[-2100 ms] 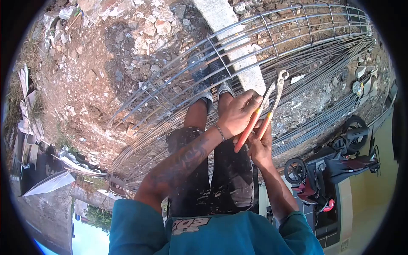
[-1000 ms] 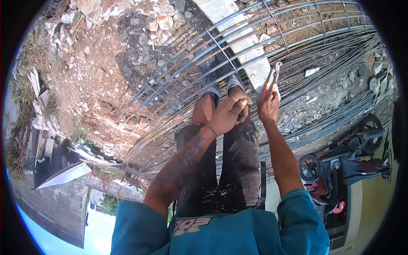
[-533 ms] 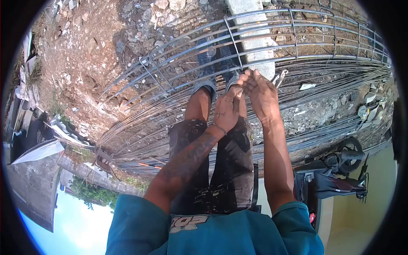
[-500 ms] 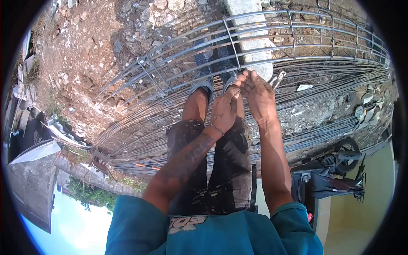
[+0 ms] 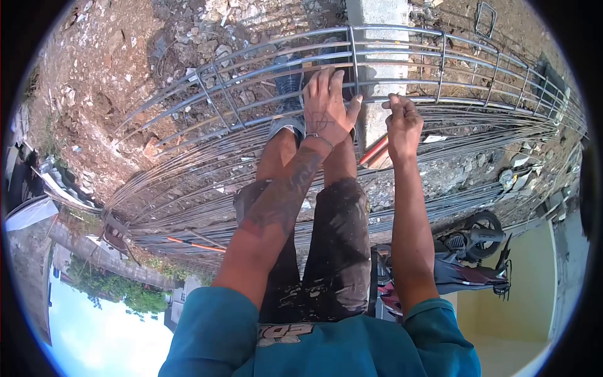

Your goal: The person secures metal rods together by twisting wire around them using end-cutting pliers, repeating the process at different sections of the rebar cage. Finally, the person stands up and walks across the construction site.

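Observation:
My left hand (image 5: 326, 103) lies palm down over the bars of the steel rebar cage (image 5: 427, 97), its fingers apart, just left of a cross tie. To the right, my right hand (image 5: 403, 125) is near the cage's lower bar. Its fingers are curled, with thumb and fingertips pinched together; anything between them is too small to make out. Red handles of the pliers (image 5: 375, 151) show beside my right wrist, over the end of the concrete beam (image 5: 377, 129). The pliers' head is hidden, and whether my right hand touches them is unclear.
Long loose steel rods (image 5: 477, 125) lie below the cage, with an orange-marked bar (image 5: 195, 244) at left. My shoes (image 5: 289, 78) are under the cage. Rubble (image 5: 125, 56) covers the ground. A motorcycle (image 5: 461, 270) stands at lower right.
My left hand has moved forward from beside my right hand and spread onto the cage. My right hand has shifted slightly right and curled its fingers. The pliers' red handles have come into view.

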Available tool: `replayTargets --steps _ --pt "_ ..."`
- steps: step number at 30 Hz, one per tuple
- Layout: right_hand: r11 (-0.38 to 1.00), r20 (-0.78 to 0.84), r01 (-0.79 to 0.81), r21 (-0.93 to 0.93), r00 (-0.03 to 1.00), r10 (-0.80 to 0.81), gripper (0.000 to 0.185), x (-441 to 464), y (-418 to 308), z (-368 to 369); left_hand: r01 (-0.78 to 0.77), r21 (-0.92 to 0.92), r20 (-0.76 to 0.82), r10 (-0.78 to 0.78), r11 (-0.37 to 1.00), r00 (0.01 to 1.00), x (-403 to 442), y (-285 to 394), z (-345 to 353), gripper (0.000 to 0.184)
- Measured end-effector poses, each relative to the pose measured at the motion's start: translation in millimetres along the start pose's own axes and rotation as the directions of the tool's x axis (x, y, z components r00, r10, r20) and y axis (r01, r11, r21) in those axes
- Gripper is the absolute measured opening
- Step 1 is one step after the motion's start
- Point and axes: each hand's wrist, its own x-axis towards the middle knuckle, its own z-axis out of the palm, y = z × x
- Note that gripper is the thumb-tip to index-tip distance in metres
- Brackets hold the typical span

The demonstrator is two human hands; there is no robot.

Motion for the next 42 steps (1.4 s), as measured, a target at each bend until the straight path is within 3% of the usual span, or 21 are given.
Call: replayTargets --steps 3,5,7,12,19,22,25,27,31,33,35,37,39,42 --pt "0.999 0.006 -0.02 -0.027 1.0 0.02 0.022 3 23 -8 -0.059 0.197 0.218 0.014 0.979 0.976 24 -25 -3 0.062" --pt "1.0 -0.035 -0.008 -0.008 0.999 0.008 0.022 -4 34 -12 -0.108 0.226 0.199 0.063 0.968 0.978 21 -30 -2 0.062" --pt "0.994 -0.075 -0.031 -0.109 0.997 0.023 0.022 -12 42 -25 -0.166 0.246 0.181 0.123 0.955 0.976 20 -28 0 0.062" --pt "0.983 -0.172 -0.164 -0.08 0.974 0.148 0.027 -47 66 -68 -0.106 0.288 0.302 0.015 0.952 0.953 31 -23 -6 0.057" --pt "0.98 -0.268 -0.129 -0.149 0.96 0.085 0.03 -75 79 -105 -0.155 0.345 0.403 0.003 0.926 0.915 43 -33 -9 0.049" --pt "0.977 -0.246 -0.03 -0.21 0.969 -0.024 0.03 -59 79 -103 -0.203 0.382 0.367 0.053 0.902 0.929 40 -38 -3 0.048" --pt "0.967 -0.235 -0.054 -0.248 0.972 -0.006 0.03 -45 69 -89 -0.239 0.395 0.328 0.106 0.887 0.939 29 -39 -1 0.051" --pt "0.925 -0.078 0.143 -0.353 0.98 -0.182 0.028 -28 82 -83 -0.248 0.316 0.363 0.124 0.916 0.923 28 -41 1 0.06" --pt "0.878 0.071 0.228 -0.421 0.973 -0.219 0.027 0 76 -66 -0.275 0.327 0.388 0.137 0.904 0.911 36 -48 9 0.057" --pt "0.76 0.148 0.494 -0.423 0.865 -0.48 0.027 16 59 -55 -0.285 0.344 0.387 0.142 0.895 0.911 44 -38 5 0.061" --pt "0.696 0.167 0.54 -0.472 0.831 -0.531 0.026 38 43 -39 -0.256 0.475 0.482 -0.006 0.842 0.876 43 -24 4 0.063" --pt "0.694 0.161 0.592 -0.411 0.796 -0.584 0.026 46 -5 -14 -0.299 0.475 0.395 0.103 0.828 0.913 36 -33 15 0.06" --pt "0.513 0.12 0.784 -0.349 0.581 -0.805 0.025 56 -40 11 -0.349 0.385 0.365 0.207 0.854 0.908 43 -41 19 0.057" --pt "0.408 0.16 0.845 -0.344 0.481 -0.862 0.025 67 -50 24 -0.419 0.38 0.265 0.337 0.825 0.903 43 -44 17 0.054"
